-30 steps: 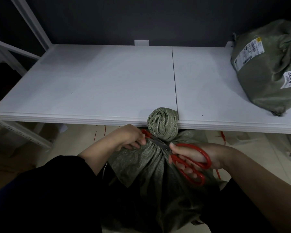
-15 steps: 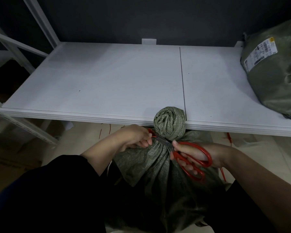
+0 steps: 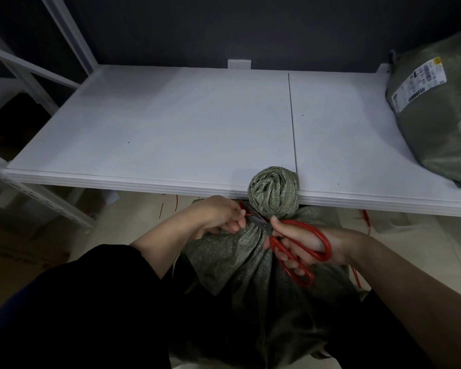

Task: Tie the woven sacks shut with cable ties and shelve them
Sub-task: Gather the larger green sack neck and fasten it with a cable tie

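Red scissors point(image 3: 276, 245), gripped in our right hand's point(image 3: 306, 242) curled fingers, meet the sack point(image 3: 250, 262) neck; our left hand point(image 3: 216, 217) pinches the tie point(image 3: 241, 206).

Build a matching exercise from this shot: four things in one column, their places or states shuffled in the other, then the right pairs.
Column 1
1. scissors
2. labelled sack
3. twisted sack top
4. left hand

Column 2
A. lies on the white shelf, at its right end
B. pinches the red cable tie at the sack's neck
C. held in the right hand, blades at the sack's neck
D. bunched into a ball at the shelf's front edge

Pairs: 1-C, 2-A, 3-D, 4-B
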